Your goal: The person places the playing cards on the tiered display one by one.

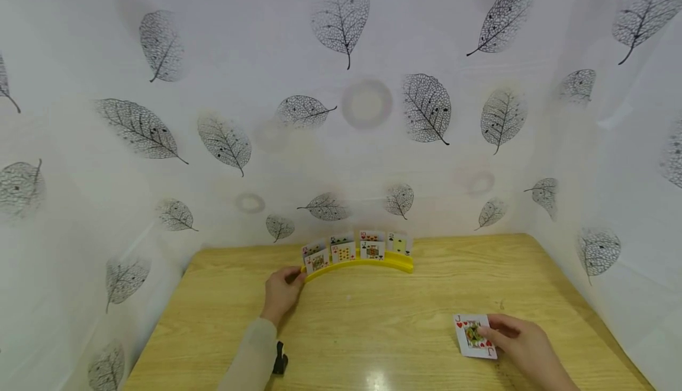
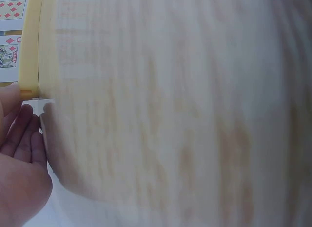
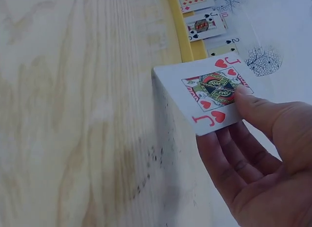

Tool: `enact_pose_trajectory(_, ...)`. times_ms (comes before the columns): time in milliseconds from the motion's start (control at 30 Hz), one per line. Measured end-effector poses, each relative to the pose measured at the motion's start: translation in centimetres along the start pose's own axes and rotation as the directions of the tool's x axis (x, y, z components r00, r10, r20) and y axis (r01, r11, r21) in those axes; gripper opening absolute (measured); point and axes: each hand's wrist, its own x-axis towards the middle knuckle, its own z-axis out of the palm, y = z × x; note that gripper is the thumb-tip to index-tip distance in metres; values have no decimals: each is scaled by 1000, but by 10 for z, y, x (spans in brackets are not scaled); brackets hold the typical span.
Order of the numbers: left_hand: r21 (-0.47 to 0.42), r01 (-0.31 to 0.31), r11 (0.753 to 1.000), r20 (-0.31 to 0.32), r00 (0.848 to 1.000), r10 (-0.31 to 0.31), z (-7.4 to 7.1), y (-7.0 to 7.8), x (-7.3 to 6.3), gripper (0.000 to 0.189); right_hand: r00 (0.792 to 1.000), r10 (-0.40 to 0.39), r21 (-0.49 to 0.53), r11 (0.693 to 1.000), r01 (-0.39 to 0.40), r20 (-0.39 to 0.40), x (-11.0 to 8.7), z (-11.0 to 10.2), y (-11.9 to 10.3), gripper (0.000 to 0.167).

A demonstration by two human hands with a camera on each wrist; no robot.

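Note:
My right hand (image 1: 524,343) pinches a jack of hearts (image 1: 473,336), face up, above the right part of the table. In the right wrist view the thumb lies on the face of the card (image 3: 214,90), the fingers beneath it. At the far middle stands a curved yellow card holder (image 1: 351,260). My left hand (image 1: 282,293) grips its left end between thumb and fingers, though the fingers are partly hidden in the head view. Upright in the holder are several cards in two rows, among them a jack of diamonds (image 1: 317,262), a ten of diamonds (image 1: 343,252) and a two of spades (image 1: 399,244).
The wood-grain table (image 1: 373,314) has rounded far corners. White cloth (image 1: 367,160) printed with leaves hangs behind it and at both sides. A small black object (image 1: 280,359) shows beside the left forearm.

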Motion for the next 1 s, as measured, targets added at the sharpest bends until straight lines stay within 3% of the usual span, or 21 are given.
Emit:
enact_pose_trajectory(400,5,7,1000,5,1000,-7,0,0,1,23,999,-49,234,971,45,9,13,14,-29,57)
enact_pose_trajectory(767,10,16,1000,11,1000,-17,-2,3,2,23,985,-161,224,960,171,-60,40,29,-48,43)
enact_pose_trajectory(1000,8,17,1000,10,1000,-17,-2,4,1,23,972,-218,208,950,232,-88,59,36,-58,45)
